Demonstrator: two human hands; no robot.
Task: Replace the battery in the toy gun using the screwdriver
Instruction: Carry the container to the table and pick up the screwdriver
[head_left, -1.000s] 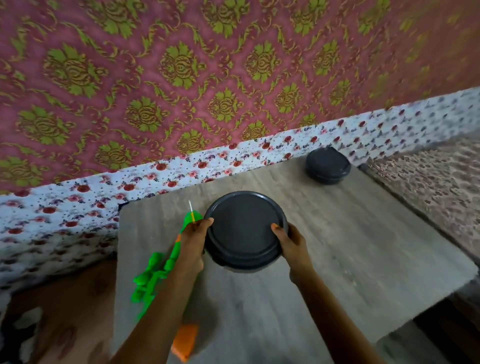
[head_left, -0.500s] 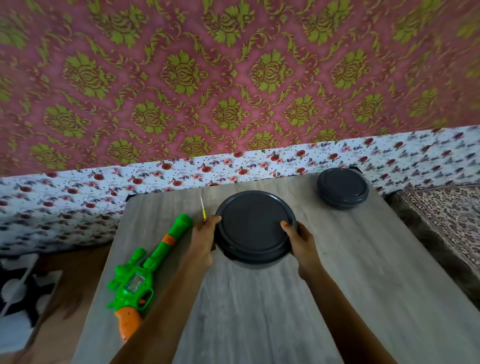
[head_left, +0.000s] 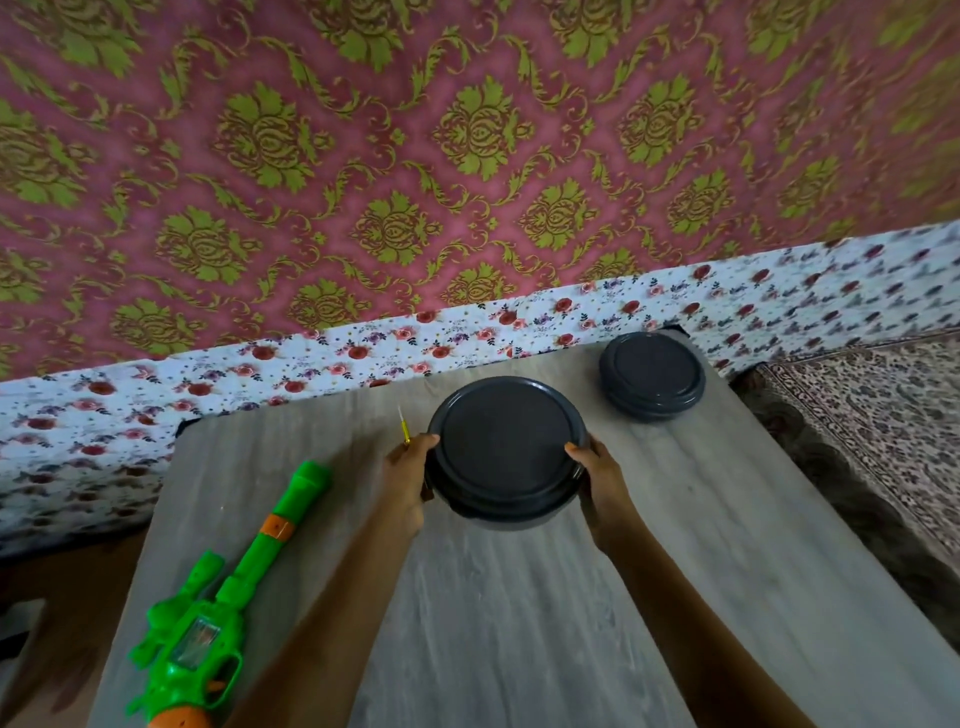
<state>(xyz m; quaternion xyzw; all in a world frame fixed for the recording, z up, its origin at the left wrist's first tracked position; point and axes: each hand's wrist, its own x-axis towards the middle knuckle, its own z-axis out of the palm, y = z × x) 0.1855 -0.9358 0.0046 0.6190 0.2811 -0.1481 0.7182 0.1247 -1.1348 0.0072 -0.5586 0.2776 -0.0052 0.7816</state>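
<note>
Where the counter's left edge runs, the toy gun (head_left: 208, 618) lies flat, green barrel pointing up and to the right, orange grip nearest the viewer. It is untouched and well apart from both hands, and its battery cover cannot be made out. Next, the left hand (head_left: 410, 478) grips the left rim of a dark lidded container (head_left: 506, 447), thumb on the lid. The screwdriver (head_left: 404, 432) juts up from behind that hand, seemingly kept in the same grasp for ready use. The right hand (head_left: 597, 478) clasps the opposite rim, a two-sided hold suited to shifting or opening. Whether the container rests on the surface cannot be told. A second container (head_left: 652, 376) sits at the far right corner. The counter (head_left: 519, 623) is grey wood-grain. Behind it a floral cloth (head_left: 311, 358) runs below a pink-and-green patterned wall (head_left: 467, 156). A patterned carpet (head_left: 883, 415) lies at right.
</note>
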